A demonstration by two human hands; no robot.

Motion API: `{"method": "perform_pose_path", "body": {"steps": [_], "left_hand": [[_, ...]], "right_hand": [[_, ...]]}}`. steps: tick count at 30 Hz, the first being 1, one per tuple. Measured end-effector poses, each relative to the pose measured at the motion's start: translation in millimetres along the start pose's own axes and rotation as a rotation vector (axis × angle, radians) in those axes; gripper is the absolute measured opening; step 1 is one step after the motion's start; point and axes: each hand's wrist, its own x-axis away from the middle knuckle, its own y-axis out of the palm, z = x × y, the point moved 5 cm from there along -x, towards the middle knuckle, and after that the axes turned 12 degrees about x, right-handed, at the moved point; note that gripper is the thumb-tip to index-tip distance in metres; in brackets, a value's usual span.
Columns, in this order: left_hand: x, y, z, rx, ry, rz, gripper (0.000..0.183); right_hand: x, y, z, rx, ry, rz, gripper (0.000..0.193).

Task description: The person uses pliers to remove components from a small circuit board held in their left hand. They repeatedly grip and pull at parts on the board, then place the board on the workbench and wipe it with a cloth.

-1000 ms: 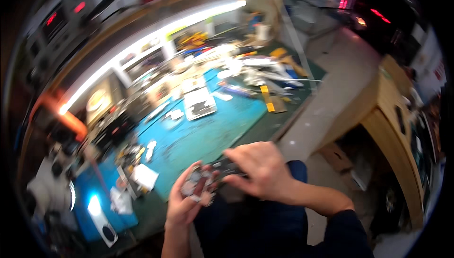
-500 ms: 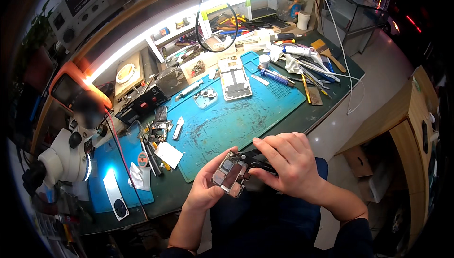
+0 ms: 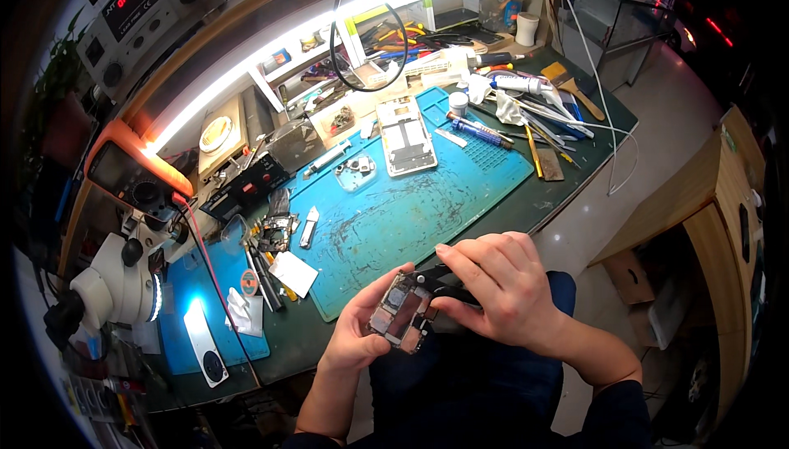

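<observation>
My left hand [image 3: 357, 326] grips a small phone circuit board [image 3: 400, 314] by its edge, with the thumb on the near side and the fingers behind. The board is tilted above my lap, beside the mat's front edge. It carries silver and copper-coloured shields. My right hand [image 3: 503, 291] is closed on a black hand tool [image 3: 448, 284], possibly pliers or tweezers; its exact kind is hard to make out. The tool's front end meets the board's upper right edge, near a small shiny round spot. My right fingers partly cover the tool.
A blue work mat [image 3: 370, 227] holds a white phone frame [image 3: 407, 141] and a clear tray of small parts [image 3: 355, 171]. Pens, brushes and a blue screwdriver [image 3: 485, 131] lie at right. A microscope [image 3: 115, 284], an orange multimeter [image 3: 136, 165] and a loose cable [image 3: 403, 30] are around the bench.
The camera view has shifted slightly. My right hand and the black tool have tilted a little against the board; both hands keep their grip.
</observation>
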Motion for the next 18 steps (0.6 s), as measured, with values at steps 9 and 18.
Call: {"method": "perform_pose_path", "body": {"steps": [9, 18], "left_hand": [[0.3, 3.7, 0.1, -0.053, -0.016, 0.023, 0.111], [0.1, 4.3, -0.3, -0.08, -0.018, 0.009, 0.11]], "right_hand": [[1.6, 0.6, 0.3, -0.01, 0.008, 0.0, 0.049], [3.5, 1.2, 1.2, 0.001, 0.001, -0.001, 0.048]]}}
